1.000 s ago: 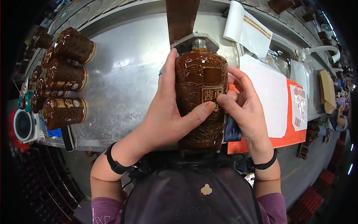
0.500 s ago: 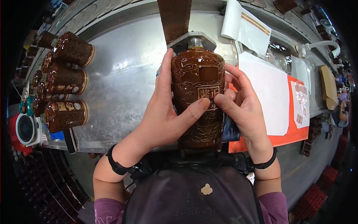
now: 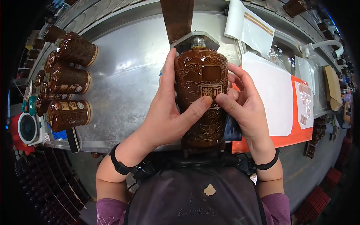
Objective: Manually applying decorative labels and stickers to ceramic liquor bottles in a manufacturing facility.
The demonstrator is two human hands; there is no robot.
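A large glossy brown bottle (image 3: 204, 129) with raised cloud patterns lies in front of me, its clear neck pointing away into a grey metal bracket (image 3: 182, 44). Gripping its left side is my left hand (image 3: 163, 118), fingers stretched along the glass and thumb bent over the front. From the right, my right hand (image 3: 248, 108) holds the other side with curled fingers, partly hidden behind the bottle. Both thumbs press on the lower part of a small square gold-framed label (image 3: 212, 90), their tips nearly meeting. A dark blue cloth-like piece (image 3: 232, 129) shows below my right hand.
Several similar brown bottles (image 3: 69, 114) lie at the left of the metal table (image 3: 116, 86), near a small white fan (image 3: 29, 128). White sheets (image 3: 266, 97) rest on an orange-red sheet (image 3: 292, 131) at right. A rusty brown bar (image 3: 178, 18) stands beyond the bracket.
The whole view has shifted slightly. My left thumb has moved a little towards the right one along the label; both hands remain on the bottle.
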